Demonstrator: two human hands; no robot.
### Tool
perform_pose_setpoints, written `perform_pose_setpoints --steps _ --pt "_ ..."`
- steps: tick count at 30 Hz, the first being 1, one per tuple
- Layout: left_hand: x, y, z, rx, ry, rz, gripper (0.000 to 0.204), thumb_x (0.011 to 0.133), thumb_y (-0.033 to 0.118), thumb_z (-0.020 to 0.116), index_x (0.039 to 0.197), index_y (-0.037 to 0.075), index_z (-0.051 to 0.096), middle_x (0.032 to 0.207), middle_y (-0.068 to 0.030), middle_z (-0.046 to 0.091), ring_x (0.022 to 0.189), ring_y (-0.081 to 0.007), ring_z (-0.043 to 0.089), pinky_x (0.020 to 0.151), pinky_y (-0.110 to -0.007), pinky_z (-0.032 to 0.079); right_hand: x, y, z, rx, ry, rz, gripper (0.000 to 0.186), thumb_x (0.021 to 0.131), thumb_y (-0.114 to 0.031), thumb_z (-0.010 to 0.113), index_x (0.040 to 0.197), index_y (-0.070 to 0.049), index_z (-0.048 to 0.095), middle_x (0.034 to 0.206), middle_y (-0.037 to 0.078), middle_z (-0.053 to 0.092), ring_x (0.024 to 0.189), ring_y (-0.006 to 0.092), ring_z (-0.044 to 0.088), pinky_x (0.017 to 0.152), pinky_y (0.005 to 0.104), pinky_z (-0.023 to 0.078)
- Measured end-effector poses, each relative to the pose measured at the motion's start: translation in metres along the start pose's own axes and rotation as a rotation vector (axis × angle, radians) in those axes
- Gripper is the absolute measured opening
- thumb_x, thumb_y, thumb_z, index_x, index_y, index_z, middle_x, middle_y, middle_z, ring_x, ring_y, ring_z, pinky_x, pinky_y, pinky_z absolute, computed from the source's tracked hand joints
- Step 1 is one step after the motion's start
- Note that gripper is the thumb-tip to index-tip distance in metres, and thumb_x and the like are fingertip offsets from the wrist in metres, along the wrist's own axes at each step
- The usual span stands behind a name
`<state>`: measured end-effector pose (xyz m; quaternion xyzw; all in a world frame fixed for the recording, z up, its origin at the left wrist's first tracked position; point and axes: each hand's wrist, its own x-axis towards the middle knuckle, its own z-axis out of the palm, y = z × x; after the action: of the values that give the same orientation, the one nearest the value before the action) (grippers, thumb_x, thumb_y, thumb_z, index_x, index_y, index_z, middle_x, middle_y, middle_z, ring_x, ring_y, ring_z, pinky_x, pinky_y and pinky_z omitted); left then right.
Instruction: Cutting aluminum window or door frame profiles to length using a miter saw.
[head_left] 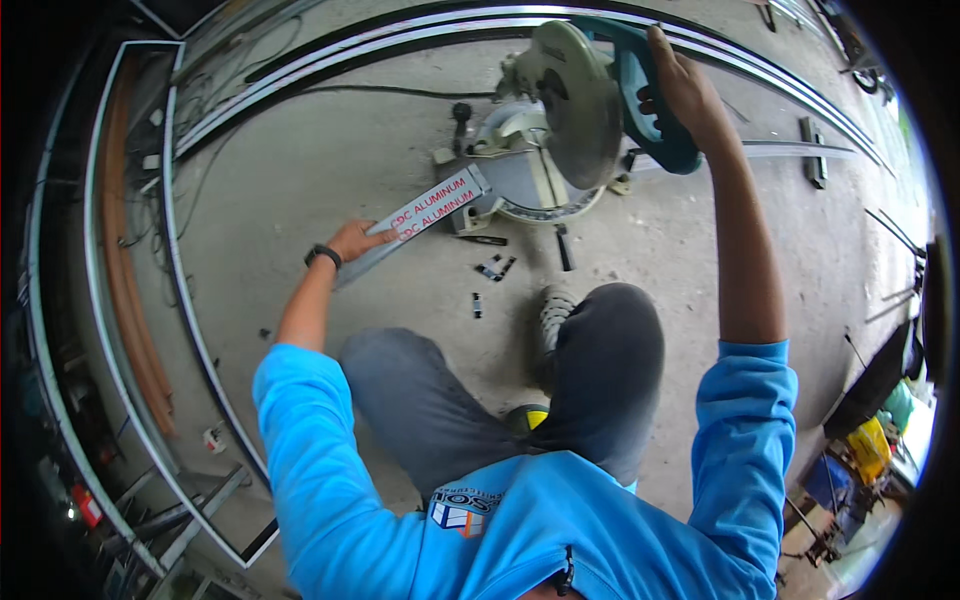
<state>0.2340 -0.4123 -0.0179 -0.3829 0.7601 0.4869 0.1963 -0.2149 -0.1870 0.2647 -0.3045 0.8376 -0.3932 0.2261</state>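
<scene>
My left hand [358, 241], with a dark watch at the wrist, grips a silver aluminium bar [437, 207] with red print on its film. The bar slants up to the right, and its far end lies over the left side of the miter saw's base [510, 178]. My right hand [684, 88] is wrapped round the teal handle [632, 85] of the miter saw. The saw head, with its round pale blade guard [580, 105], is raised above the grey turntable. Whether the bar touches the saw's fence I cannot tell.
Several small dark offcuts [495, 268] lie on the concrete floor before the saw. Long metal profiles [400, 45] run behind it, and a black cable [400, 90] trails left. Metal frames [175, 260] stand at the left; bags and clutter [868, 450] sit at the lower right.
</scene>
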Motion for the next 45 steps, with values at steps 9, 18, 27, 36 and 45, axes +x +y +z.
perform_pose_setpoints --steps 9,18,27,36,45 --pt "-0.024 -0.041 0.181 -1.07 0.254 -0.047 0.033 0.099 0.029 0.06 0.114 0.0 0.06 0.098 -0.0069 0.065 0.086 -0.0109 0.059 0.077 -0.03 0.049 0.002 -0.004 0.001 -0.051 0.027 0.05 0.074 0.096 -0.068 0.04 0.118 -0.001 0.062 0.084 0.011 0.065 0.066 0.0173 0.065 0.056 0.0301 0.051" --pt "-0.003 0.024 0.119 0.507 0.29 0.098 0.038 0.086 0.018 0.063 0.123 0.01 0.059 0.12 -0.016 0.063 0.112 -0.0367 0.059 0.088 -0.05 0.049 0.005 0.009 -0.005 -0.119 0.037 0.109 0.068 0.095 -0.068 0.045 0.105 -0.003 0.064 0.076 0.008 0.065 0.062 0.0146 0.063 0.052 0.0292 0.05" --pt "0.062 0.019 0.127 1.122 0.072 0.611 0.03 0.083 0.015 0.061 0.112 0.013 0.058 0.12 -0.0084 0.057 0.133 -0.0283 0.043 0.116 -0.063 0.019 -0.003 0.013 -0.005 -0.067 0.028 0.074 0.067 0.094 -0.068 0.047 0.112 -0.005 0.063 0.08 0.008 0.066 0.066 0.0139 0.065 0.054 0.0278 0.052" --pt "0.032 -0.006 0.091 0.598 0.201 0.718 0.033 0.085 0.014 0.056 0.116 0.01 0.067 0.12 -0.0155 0.063 0.121 -0.0301 0.054 0.105 -0.054 0.038 0.043 0.066 -0.013 0.016 0.01 -0.375 0.044 0.105 -0.04 0.043 0.131 -0.009 0.06 0.072 -0.003 0.049 0.059 0.0074 0.047 0.053 0.0255 0.04" --pt "0.058 0.016 0.14 1.333 0.004 0.662 0.027 0.083 0.03 0.061 0.105 0.019 0.073 0.131 -0.0086 0.054 0.131 -0.0323 0.043 0.112 -0.065 0.024 0.026 0.051 -0.009 0.066 -0.013 -0.078 0.059 0.099 -0.059 0.044 0.108 -0.003 0.061 0.062 0.006 0.053 0.05 0.0136 0.053 0.045 0.0284 0.043"
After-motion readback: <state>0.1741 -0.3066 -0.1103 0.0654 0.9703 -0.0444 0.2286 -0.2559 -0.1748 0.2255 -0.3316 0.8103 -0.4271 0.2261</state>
